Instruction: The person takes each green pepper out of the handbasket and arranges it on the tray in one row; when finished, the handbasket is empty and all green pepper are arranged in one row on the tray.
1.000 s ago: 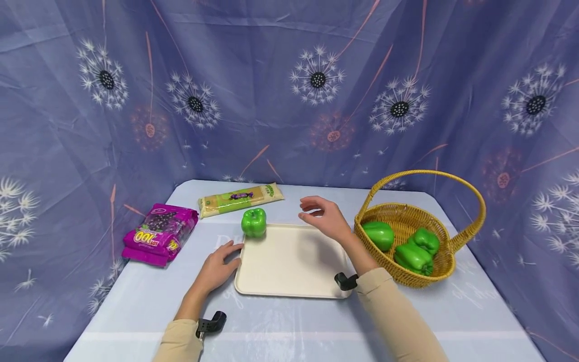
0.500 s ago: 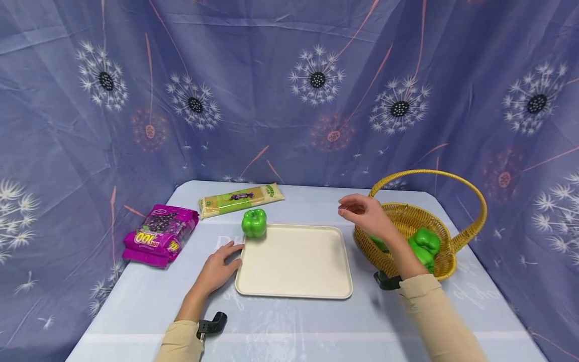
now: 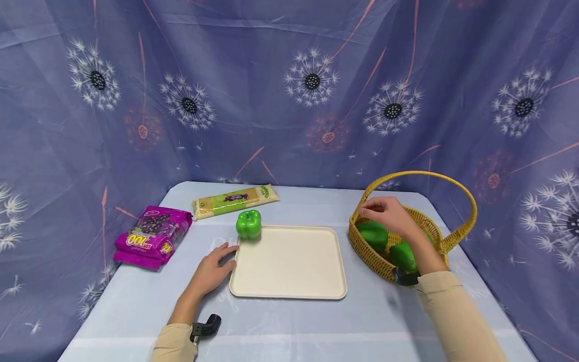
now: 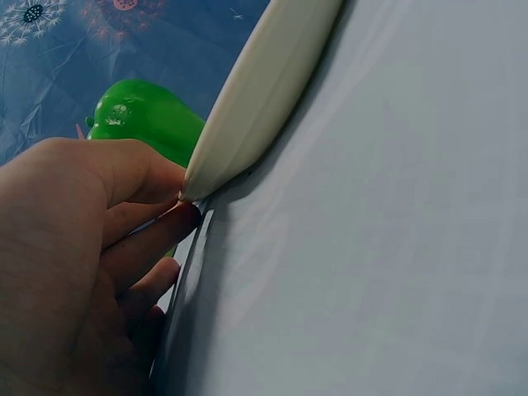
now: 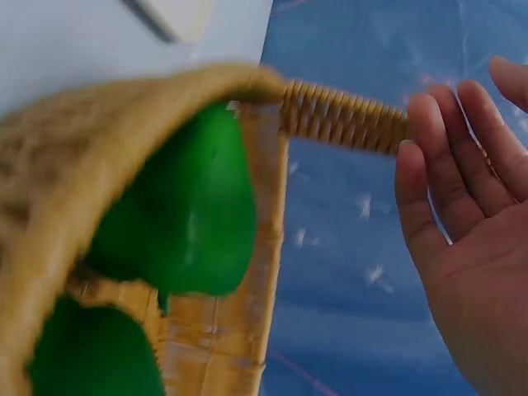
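Observation:
My left hand (image 3: pixel 212 271) lies at the left edge of a cream rectangular tray (image 3: pixel 289 261); its thumb and fingers pinch the rim (image 4: pixel 235 124), as the left wrist view shows. At the tray's back left corner sits a green bell pepper (image 3: pixel 249 224), also visible behind the rim in the left wrist view. My right hand (image 3: pixel 391 216) hovers over the left side of a wicker basket (image 3: pixel 371 259), fingers loosely bent and holding nothing. Green bell peppers (image 5: pixel 194 214) lie inside the basket. The right forearm partly covers one of them.
A purple snack bag (image 3: pixel 154 236) lies at the table's left side. Behind the tray is a long green and tan packet (image 3: pixel 235 201). The basket's tall arched handle (image 3: pixel 470 216) rises at the right. A blue dandelion-print curtain (image 3: pixel 253 100) surrounds the table.
My right hand has moved right from above the tray to above the basket. The left hand stays at the tray's edge. The head view has shifted slightly.

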Demonstrator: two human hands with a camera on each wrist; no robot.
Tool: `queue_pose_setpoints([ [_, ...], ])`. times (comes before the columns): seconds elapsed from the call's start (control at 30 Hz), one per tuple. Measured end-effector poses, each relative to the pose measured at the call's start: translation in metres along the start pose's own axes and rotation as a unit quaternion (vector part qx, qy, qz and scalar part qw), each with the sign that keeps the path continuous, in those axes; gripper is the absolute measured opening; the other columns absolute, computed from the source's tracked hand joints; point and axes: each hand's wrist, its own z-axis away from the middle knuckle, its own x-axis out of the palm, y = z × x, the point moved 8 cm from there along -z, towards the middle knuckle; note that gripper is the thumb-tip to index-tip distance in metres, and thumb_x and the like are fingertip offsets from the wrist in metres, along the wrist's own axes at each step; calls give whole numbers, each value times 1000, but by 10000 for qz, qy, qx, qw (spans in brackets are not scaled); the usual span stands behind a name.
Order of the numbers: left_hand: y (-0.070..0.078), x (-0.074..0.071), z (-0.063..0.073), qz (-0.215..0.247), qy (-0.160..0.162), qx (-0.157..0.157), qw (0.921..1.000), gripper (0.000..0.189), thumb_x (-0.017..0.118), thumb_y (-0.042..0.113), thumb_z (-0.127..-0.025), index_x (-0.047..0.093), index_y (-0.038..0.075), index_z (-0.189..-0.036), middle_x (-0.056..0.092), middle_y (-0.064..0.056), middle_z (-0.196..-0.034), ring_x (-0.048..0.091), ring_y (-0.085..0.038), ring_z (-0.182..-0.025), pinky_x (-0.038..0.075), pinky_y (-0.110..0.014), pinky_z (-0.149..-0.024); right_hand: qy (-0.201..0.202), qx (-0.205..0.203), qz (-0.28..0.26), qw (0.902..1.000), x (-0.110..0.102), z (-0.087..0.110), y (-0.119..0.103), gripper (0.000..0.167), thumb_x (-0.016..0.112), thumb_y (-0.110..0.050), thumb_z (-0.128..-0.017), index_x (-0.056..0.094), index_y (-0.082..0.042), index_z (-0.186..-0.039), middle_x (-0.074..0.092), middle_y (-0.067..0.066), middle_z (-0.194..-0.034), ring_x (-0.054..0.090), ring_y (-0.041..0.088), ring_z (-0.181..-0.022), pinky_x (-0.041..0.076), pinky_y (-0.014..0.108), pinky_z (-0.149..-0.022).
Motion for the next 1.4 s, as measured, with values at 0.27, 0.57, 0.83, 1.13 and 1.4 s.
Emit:
queue_pose_setpoints([
  [0.27, 1, -1, 0, 30, -92, 9, 10000, 43, 62, 24, -92, 58, 18, -134, 39, -19, -147, 31, -43, -135, 23, -62, -108, -74, 72, 709, 9974, -18, 2, 31, 44, 63, -40, -92, 65, -8, -122, 66, 7, -113, 62, 25, -99, 52, 44, -81],
  [0.57, -6, -5, 4, -39, -30, -4, 10000, 43, 62, 25, -92, 58, 19, -134, 39, -18, -147, 31, -43, -135, 23, -62, -108, -737, 357, 847, 9930, -14, 0, 55, 58, 66, -39, -90, 55, -1, -132, 61, 16, -122, 58, 32, -109, 50, 48, -88],
  [0.83, -6, -4, 3, -75, -76, -77, 9999, 44, 61, 26, -93, 56, 19, -136, 38, -17, -148, 30, -44, -135, 21, -63, -107, -1303, 427, 831, 9871, -2, 5, 64, 67, 71, -36, -87, 47, 1, -138, 51, 23, -134, 49, 40, -121, 46, 52, -92],
  [1.13, -3, -4, 3, -15, -29, -63, 10000, 43, 63, 24, -91, 58, 19, -134, 40, -18, -147, 31, -44, -135, 22, -62, -107, -1768, 420, 1001, 9782, 6, 15, 74, 82, 77, -26, -81, 34, 3, -144, 43, 27, -138, 44, 46, -121, 47, 51, -88],
  [1.4, -3, -4, 3, -35, -99, -161, 9998, 44, 62, 25, -92, 57, 18, -135, 39, -17, -148, 30, -43, -136, 22, -62, -108, -1888, 777, 1084, 9729, 6, 15, 84, 86, 79, -26, -78, 33, 4, -145, 47, 26, -133, 48, 41, -117, 49, 46, -84],
])
